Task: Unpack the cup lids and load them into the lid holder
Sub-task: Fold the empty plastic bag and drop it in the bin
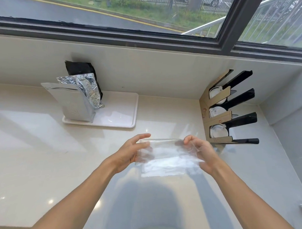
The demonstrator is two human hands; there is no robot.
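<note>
Pale stone counter (35,155): glossy, it runs under a dark-framed window (142,36).
White tray (118,116): lies on the counter at the back left, with silver foil bags (76,100) and 1 black bag (81,69) standing on it.
Lid holder (221,110): cardboard front and black arms, at the right wall; white lids (218,131) show in 3 slots.
Clear plastic bag (164,157): held above the counter between both hands, just left of the holder; what is inside, I cannot tell.
Left hand (131,150): fingers grasp the bag's left edge.
Right hand (201,150): fingers curl and pinch the bag's right edge.
</note>
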